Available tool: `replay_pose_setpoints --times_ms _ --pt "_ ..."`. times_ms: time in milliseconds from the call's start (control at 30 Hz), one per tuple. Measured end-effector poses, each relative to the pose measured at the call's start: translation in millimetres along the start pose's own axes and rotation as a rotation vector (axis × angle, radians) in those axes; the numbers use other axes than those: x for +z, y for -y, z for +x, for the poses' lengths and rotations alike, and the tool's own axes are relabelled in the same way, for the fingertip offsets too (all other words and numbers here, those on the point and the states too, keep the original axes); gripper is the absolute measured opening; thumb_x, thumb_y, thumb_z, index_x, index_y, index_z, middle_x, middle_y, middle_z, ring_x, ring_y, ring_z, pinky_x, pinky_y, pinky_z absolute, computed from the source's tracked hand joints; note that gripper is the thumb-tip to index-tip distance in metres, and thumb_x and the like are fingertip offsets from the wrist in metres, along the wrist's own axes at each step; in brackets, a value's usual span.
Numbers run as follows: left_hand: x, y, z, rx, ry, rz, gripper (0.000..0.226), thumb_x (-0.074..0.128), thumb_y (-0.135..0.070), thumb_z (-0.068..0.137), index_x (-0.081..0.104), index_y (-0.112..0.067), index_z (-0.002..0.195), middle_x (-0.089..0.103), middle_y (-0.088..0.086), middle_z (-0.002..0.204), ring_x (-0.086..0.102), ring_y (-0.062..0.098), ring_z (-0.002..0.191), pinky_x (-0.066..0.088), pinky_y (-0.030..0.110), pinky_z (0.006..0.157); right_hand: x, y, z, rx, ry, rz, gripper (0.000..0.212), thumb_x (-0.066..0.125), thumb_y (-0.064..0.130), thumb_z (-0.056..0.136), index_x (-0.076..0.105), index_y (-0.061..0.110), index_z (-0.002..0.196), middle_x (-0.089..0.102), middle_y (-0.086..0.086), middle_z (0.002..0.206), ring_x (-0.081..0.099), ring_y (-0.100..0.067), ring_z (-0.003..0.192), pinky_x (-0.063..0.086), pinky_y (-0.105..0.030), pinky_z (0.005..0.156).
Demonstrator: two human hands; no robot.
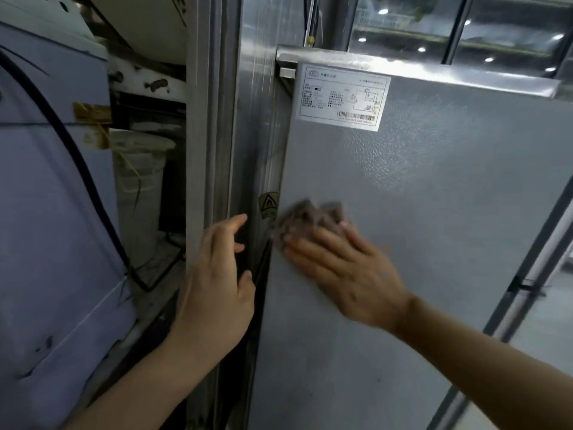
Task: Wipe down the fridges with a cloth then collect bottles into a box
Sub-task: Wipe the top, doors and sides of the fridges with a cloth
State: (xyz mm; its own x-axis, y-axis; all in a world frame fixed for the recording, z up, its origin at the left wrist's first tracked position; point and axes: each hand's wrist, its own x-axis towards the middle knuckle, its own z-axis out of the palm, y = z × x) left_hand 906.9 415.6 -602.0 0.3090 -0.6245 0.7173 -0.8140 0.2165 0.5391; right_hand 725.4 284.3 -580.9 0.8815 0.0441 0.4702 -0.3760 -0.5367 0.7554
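Note:
A grey fridge side panel (434, 187) fills the right half of the view, with a white rating label (342, 96) near its top left. My right hand (344, 271) lies flat on the panel and presses a brownish-grey cloth (310, 217) against it near the panel's left edge. My left hand (217, 283) rests with fingers apart on the steel corner post (217, 119) beside the panel, holding nothing. No bottles or box are in view.
A pale blue appliance (52, 181) with a black cable (93, 187) stands at the left. A narrow gap behind it holds a white bucket (139, 169). A yellow warning sticker (268, 204) sits by the cloth. Glass fridge doors (465, 26) show at the top right.

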Motion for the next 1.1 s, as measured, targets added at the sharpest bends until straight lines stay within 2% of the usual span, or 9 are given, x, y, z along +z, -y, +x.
replay_pose_setpoints --times_ms 133,233,400,467,600,733,867,967,1100 --pt "28 -13 -1 0.015 0.052 -0.035 0.079 0.062 0.003 0.08 0.025 -0.023 0.144 0.032 -0.004 0.143 0.042 0.005 0.119 0.03 0.01 0.095 -14 -48 7 0.307 -0.188 -0.018 0.057 0.047 0.027 0.093 0.032 0.018 0.148 0.028 0.0 0.155 0.018 -0.024 0.145 0.017 -0.046 0.116" --pt "46 -20 -4 0.018 0.051 0.036 0.086 0.062 0.004 0.078 0.018 -0.022 0.148 0.019 0.001 0.153 0.024 0.017 0.138 0.015 0.022 0.11 1 -18 -18 0.414 -0.213 0.071 0.057 0.047 0.022 0.092 0.033 0.013 0.147 0.028 -0.003 0.154 0.014 -0.027 0.146 0.013 -0.047 0.117" --pt "53 -22 -11 0.015 0.076 0.146 0.094 0.063 0.0 0.081 0.004 -0.027 0.148 0.002 -0.002 0.158 0.01 0.021 0.142 0.005 0.02 0.107 24 36 -115 0.043 0.244 -0.025 0.061 0.045 0.027 0.083 0.038 0.019 0.143 0.039 0.004 0.148 0.039 -0.022 0.135 0.012 -0.042 0.116" --pt "53 -26 -12 -0.001 0.083 0.212 0.092 0.067 -0.002 0.079 0.01 -0.021 0.149 0.001 0.002 0.158 0.009 0.026 0.142 0.008 0.028 0.111 18 27 -130 -0.024 0.313 -0.032 0.062 0.046 0.029 0.08 0.04 0.021 0.142 0.042 0.007 0.147 0.043 -0.019 0.133 0.014 -0.04 0.115" --pt "63 -51 -12 0.091 0.077 0.373 0.093 0.078 -0.002 0.062 0.034 -0.009 0.143 0.015 0.016 0.155 0.017 0.035 0.135 0.025 0.06 0.105 -4 -33 -114 0.235 0.045 -0.012 0.053 0.045 0.026 0.092 0.036 0.02 0.145 0.032 0.003 0.151 0.028 -0.022 0.139 0.019 -0.043 0.114" --pt "86 -78 2 0.211 0.074 0.424 0.099 0.078 -0.009 0.059 0.029 -0.016 0.145 0.018 0.01 0.155 0.017 0.03 0.137 0.019 0.064 0.104 -25 -103 -83 0.466 -0.159 -0.078 0.054 0.034 0.037 0.1 0.026 0.017 0.149 0.021 -0.004 0.156 0.016 -0.03 0.144 0.015 -0.049 0.117" --pt "98 -83 6 0.16 0.072 0.445 0.102 0.077 -0.011 0.058 0.026 -0.02 0.147 0.014 0.004 0.157 0.014 0.028 0.139 0.018 0.065 0.104 -8 -86 -92 0.569 -0.242 -0.006 0.058 0.036 0.038 0.098 0.027 0.011 0.148 0.02 -0.01 0.155 0.011 -0.035 0.144 0.013 -0.055 0.116" --pt "96 -81 5 0.176 0.072 0.481 0.102 0.076 -0.009 0.06 0.024 -0.021 0.147 0.013 0.002 0.157 0.015 0.029 0.139 0.018 0.066 0.105 11 -40 -138 0.473 -0.092 0.019 0.058 0.04 0.037 0.096 0.026 0.013 0.147 0.02 -0.008 0.156 0.011 -0.034 0.145 0.011 -0.053 0.117" --pt "96 -91 6 0.152 0.055 0.492 0.097 0.076 -0.007 0.059 0.03 -0.014 0.144 0.017 0.009 0.156 0.018 0.032 0.136 0.015 0.066 0.106 10 -28 -174 0.329 0.113 -0.024 0.062 0.041 0.042 0.094 0.024 0.018 0.149 0.022 -0.002 0.155 0.019 -0.028 0.143 0.02 -0.05 0.115"
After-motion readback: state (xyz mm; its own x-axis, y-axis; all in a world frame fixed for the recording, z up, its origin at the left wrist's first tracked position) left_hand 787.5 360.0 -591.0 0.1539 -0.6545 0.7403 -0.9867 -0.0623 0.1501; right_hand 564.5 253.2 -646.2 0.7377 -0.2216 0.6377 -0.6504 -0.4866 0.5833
